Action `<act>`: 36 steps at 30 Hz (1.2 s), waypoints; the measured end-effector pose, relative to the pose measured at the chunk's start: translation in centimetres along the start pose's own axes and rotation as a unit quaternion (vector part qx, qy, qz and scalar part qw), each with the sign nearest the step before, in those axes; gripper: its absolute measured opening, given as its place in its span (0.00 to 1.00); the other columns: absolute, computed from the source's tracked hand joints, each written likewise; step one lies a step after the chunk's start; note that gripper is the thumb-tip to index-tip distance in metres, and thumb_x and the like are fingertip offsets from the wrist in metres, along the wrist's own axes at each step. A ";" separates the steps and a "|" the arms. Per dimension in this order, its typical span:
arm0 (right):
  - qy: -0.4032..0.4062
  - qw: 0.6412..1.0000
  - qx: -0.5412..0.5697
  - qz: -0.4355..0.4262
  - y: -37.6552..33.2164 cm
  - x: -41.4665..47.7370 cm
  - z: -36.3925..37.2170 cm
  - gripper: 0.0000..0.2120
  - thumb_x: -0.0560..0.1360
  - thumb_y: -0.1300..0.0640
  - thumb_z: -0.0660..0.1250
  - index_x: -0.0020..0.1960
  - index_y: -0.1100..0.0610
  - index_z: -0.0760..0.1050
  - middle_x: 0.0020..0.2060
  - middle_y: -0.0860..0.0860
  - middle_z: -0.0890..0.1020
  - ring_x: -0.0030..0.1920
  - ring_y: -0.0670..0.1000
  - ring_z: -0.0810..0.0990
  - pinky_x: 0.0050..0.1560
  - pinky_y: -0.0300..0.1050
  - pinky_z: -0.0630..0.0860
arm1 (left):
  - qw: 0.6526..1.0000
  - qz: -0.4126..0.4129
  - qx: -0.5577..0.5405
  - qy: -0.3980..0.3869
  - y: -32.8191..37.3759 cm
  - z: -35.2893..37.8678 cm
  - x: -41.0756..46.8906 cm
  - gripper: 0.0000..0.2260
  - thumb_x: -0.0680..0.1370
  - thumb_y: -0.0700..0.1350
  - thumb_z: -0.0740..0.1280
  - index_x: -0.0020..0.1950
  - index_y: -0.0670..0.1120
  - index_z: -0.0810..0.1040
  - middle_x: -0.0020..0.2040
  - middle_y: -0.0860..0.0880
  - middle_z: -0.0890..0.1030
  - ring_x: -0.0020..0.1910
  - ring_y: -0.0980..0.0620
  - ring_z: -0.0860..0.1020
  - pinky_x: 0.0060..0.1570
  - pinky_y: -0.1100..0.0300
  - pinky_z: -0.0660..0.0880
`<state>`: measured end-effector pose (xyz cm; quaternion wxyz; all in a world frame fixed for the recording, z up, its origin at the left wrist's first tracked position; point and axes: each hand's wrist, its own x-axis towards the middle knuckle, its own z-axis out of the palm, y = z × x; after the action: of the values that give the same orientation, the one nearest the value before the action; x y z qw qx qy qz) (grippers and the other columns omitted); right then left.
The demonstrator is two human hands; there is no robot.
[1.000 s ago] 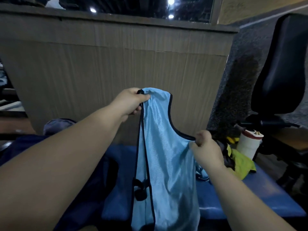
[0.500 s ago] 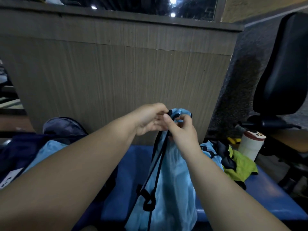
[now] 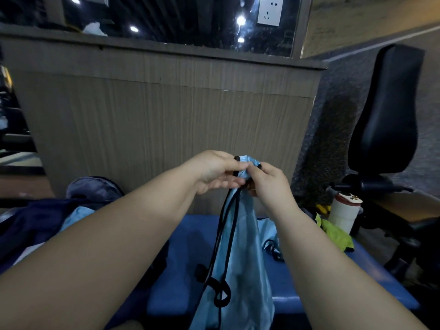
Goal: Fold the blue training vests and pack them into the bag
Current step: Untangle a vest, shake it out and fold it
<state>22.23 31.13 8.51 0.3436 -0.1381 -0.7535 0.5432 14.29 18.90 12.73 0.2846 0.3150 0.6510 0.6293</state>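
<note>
A light blue training vest (image 3: 240, 265) with black trim hangs folded in half lengthwise in front of me, above the blue bench (image 3: 190, 236). My left hand (image 3: 217, 171) and my right hand (image 3: 267, 181) meet at its top, both pinching the shoulder straps together. The black edging and side loops dangle down its left side. More light blue fabric (image 3: 77, 214) shows inside the dark navy bag (image 3: 35, 225) at the left. Another blue vest (image 3: 270, 236) lies on the bench behind my right forearm.
A yellow-green vest (image 3: 337, 235) lies at the bench's right end beside a white bottle (image 3: 344, 213). A black office chair (image 3: 387, 115) stands at the right. A brown panelled wall (image 3: 154, 125) rises directly behind the bench.
One second ago my hands held the vest spread apart by its two shoulders. They have since come together, doubling the vest lengthwise, and have lifted slightly.
</note>
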 end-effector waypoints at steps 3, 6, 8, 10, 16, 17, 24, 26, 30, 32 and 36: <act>0.011 1.000 0.012 0.009 -0.9 -0.2 -1.0 0.22 0.70 0.43 0.64 0.43 0.64 0.73 0.37 0.60 0.79 0.38 0.57 0.78 0.46 0.60 0.78 | 0.998 0.031 0.035 0.045 0.4 0.2 -0.6 0.02 0.79 0.37 0.67 0.46 0.43 0.77 0.37 0.47 0.78 0.27 0.60 0.77 0.27 0.69 0.73; 0.059 0.997 0.031 0.026 -1.4 0.0 -2.9 0.19 0.68 0.41 0.63 0.40 0.58 0.71 0.35 0.54 0.74 0.38 0.53 0.74 0.42 0.51 0.71 | 0.986 0.064 0.094 0.122 1.3 -0.2 -1.3 0.06 0.79 0.36 0.65 0.43 0.45 0.75 0.34 0.48 0.74 0.26 0.59 0.71 0.23 0.71 0.68; 0.088 0.994 0.046 0.041 -1.9 0.2 -4.6 0.22 0.70 0.43 0.62 0.47 0.62 0.73 0.39 0.54 0.77 0.41 0.53 0.76 0.45 0.50 0.72 | 0.976 0.086 0.125 0.158 2.1 -0.6 -2.0 0.06 0.80 0.37 0.64 0.44 0.45 0.75 0.34 0.47 0.73 0.29 0.56 0.70 0.23 0.70 0.69; 0.106 0.992 0.057 0.048 -2.5 0.0 -6.3 0.14 0.74 0.46 0.62 0.49 0.56 0.78 0.46 0.52 0.83 0.49 0.54 0.81 0.55 0.52 0.77 | 0.963 0.109 0.153 0.195 2.8 -1.0 -2.7 0.03 0.80 0.37 0.64 0.48 0.44 0.76 0.36 0.47 0.73 0.31 0.55 0.71 0.25 0.69 0.72; 0.190 0.982 -0.002 0.000 -5.0 -2.0 -11.2 0.10 0.80 0.53 0.60 0.47 0.58 0.76 0.46 0.59 0.80 0.50 0.59 0.79 0.51 0.50 0.76 | 0.923 0.158 0.188 0.295 3.8 -4.3 -3.3 0.05 0.81 0.42 0.63 0.48 0.45 0.77 0.39 0.47 0.76 0.35 0.50 0.74 0.37 0.58 0.78; 0.214 0.976 -0.035 -0.015 -5.2 -2.3 -12.0 0.12 0.80 0.53 0.59 0.47 0.60 0.75 0.41 0.57 0.78 0.45 0.57 0.77 0.43 0.47 0.73 | 0.916 0.160 0.190 0.314 3.9 -5.1 -3.4 0.06 0.81 0.43 0.62 0.46 0.46 0.77 0.38 0.47 0.76 0.37 0.48 0.75 0.40 0.55 0.79; 0.397 0.905 -0.140 -0.056 -4.8 -4.0 -15.7 0.13 0.81 0.50 0.57 0.54 0.57 0.75 0.50 0.57 0.80 0.53 0.60 0.77 0.49 0.47 0.66 | 0.872 0.168 0.129 0.441 3.1 -9.1 -4.5 0.06 0.81 0.48 0.61 0.49 0.49 0.77 0.46 0.46 0.80 0.50 0.41 0.81 0.55 0.45 0.78; 0.434 0.890 -0.121 -0.067 -4.6 -4.4 -15.9 0.14 0.82 0.50 0.56 0.56 0.57 0.75 0.50 0.56 0.80 0.53 0.59 0.76 0.48 0.46 0.64 | 0.867 0.172 0.089 0.460 2.9 -9.3 -4.7 0.07 0.81 0.48 0.60 0.50 0.49 0.76 0.49 0.44 0.80 0.49 0.42 0.81 0.55 0.46 0.78; 0.399 0.907 -0.025 -0.133 -5.0 -4.7 -14.8 0.11 0.83 0.53 0.57 0.54 0.57 0.74 0.43 0.47 0.76 0.46 0.48 0.74 0.48 0.42 0.66 | 0.870 0.186 0.028 0.455 2.7 -8.1 -4.6 0.08 0.83 0.47 0.57 0.52 0.48 0.75 0.46 0.48 0.78 0.45 0.48 0.77 0.51 0.52 0.77; 0.317 0.936 0.017 -0.150 -5.2 -4.5 -13.5 0.08 0.83 0.54 0.58 0.54 0.55 0.75 0.41 0.44 0.77 0.42 0.43 0.75 0.48 0.40 0.70 | 0.880 0.199 0.023 0.432 2.5 -7.1 -4.3 0.09 0.83 0.44 0.57 0.53 0.46 0.77 0.45 0.49 0.78 0.45 0.49 0.77 0.49 0.55 0.76; 0.124 0.979 0.077 -0.142 -6.3 -4.5 -10.3 0.07 0.82 0.56 0.61 0.50 0.52 0.79 0.42 0.48 0.81 0.45 0.46 0.78 0.50 0.45 0.74 | 0.908 0.217 -0.008 0.359 2.3 -4.0 -4.2 0.12 0.81 0.38 0.56 0.46 0.48 0.78 0.41 0.50 0.78 0.39 0.53 0.75 0.38 0.61 0.72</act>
<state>33.40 33.62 14.36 0.5174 -0.0689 -0.6730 0.5240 13.97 13.13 15.12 -0.1094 0.1988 0.6194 0.7516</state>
